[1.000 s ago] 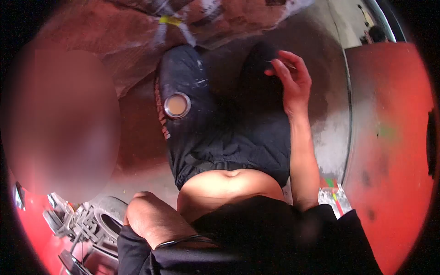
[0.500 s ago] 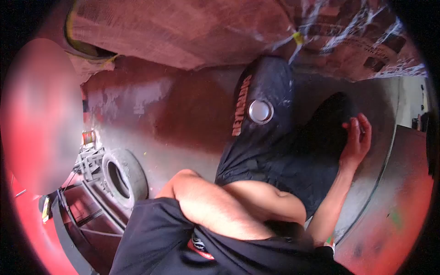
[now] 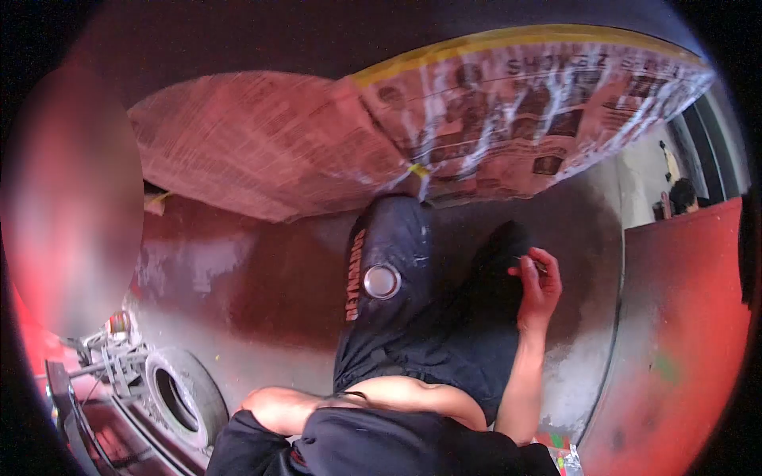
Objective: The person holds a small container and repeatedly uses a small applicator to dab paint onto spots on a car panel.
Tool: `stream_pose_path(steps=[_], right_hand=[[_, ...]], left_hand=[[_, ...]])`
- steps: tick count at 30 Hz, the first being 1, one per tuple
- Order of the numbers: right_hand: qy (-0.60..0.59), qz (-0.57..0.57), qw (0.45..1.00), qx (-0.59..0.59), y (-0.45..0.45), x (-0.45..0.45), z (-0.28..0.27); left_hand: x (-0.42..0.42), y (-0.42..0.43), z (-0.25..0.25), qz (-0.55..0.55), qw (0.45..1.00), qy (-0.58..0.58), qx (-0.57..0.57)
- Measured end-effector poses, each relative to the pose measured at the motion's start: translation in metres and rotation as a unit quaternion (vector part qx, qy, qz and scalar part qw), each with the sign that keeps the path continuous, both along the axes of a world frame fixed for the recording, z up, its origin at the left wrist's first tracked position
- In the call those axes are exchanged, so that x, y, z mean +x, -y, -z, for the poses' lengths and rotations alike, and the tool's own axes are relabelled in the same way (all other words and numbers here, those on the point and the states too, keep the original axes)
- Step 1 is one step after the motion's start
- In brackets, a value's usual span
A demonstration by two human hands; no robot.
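My right hand (image 3: 540, 287) hangs in front of my dark trouser leg, fingers loosely curled and the thumb apart, with nothing visible held in it. My left forearm (image 3: 279, 410) bends in under my lifted black shirt (image 3: 373, 444), and the cloth hides the hand. A round, shallow silver metal lid or tin (image 3: 382, 282) rests on the thigh of my dark trousers (image 3: 386, 238), apart from both hands.
Ahead, newspaper sheets (image 3: 508, 111) edged with yellow tape (image 3: 524, 36) cover a large surface. A worn tyre (image 3: 186, 397) and a metal frame (image 3: 123, 369) lie at left. A red panel (image 3: 679, 333) stands at right. A blurred oval covers the far left.
My view has tilted up, showing more newspaper and its taped top edge. My left forearm has drawn back toward the shirt. The silver round stays on my thigh; my right hand remains loosely curled.
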State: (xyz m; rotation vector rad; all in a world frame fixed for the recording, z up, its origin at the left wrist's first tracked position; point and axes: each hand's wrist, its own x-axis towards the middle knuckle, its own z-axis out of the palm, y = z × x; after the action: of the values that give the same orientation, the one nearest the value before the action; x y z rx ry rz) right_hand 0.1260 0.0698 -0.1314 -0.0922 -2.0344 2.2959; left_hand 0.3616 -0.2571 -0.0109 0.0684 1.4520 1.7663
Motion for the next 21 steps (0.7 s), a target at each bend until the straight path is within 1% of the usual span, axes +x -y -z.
stream_pose_path(steps=[3, 4, 5, 7, 10, 11, 14, 15, 21], right_hand=[[0.001, -0.006, 1.000, 0.008, 0.006, -0.001, -0.006], [0.011, -0.001, 1.000, 0.023, 0.008, -0.001, -0.008], [0.010, -0.008, 1.000, 0.005, 0.011, -0.002, -0.009], [0.017, -0.014, 1.000, -0.007, 0.008, 0.001, -0.006], [0.027, -0.023, 0.999, -0.037, 0.001, 0.009, -0.006], [0.021, -0.033, 0.998, -0.057, 0.005, 0.004, -0.007], [0.022, -0.024, 0.999, -0.035, 0.008, 0.006, -0.012], [0.022, -0.025, 0.998, -0.056, 0.006, 0.005, -0.008], [0.019, -0.011, 0.997, -0.070, 0.004, 0.006, -0.010]], left_hand=[[0.026, 0.042, -0.008, 0.005, 0.998, 0.067, -0.006], [0.030, 0.053, -0.010, -0.011, 0.996, 0.089, -0.019], [0.029, 0.061, -0.011, -0.024, 0.994, 0.099, -0.036], [0.025, 0.062, -0.008, -0.087, 0.986, 0.110, -0.086], [0.011, 0.040, 0.007, -0.148, 0.977, 0.070, -0.140], [0.006, 0.034, 0.012, -0.148, 0.977, 0.054, -0.145], [-0.008, 0.021, 0.015, -0.147, 0.976, 0.018, -0.158], [-0.013, 0.016, 0.017, -0.142, 0.976, 0.006, -0.163], [-0.025, -0.004, 0.022, -0.129, 0.975, -0.038, -0.175]])
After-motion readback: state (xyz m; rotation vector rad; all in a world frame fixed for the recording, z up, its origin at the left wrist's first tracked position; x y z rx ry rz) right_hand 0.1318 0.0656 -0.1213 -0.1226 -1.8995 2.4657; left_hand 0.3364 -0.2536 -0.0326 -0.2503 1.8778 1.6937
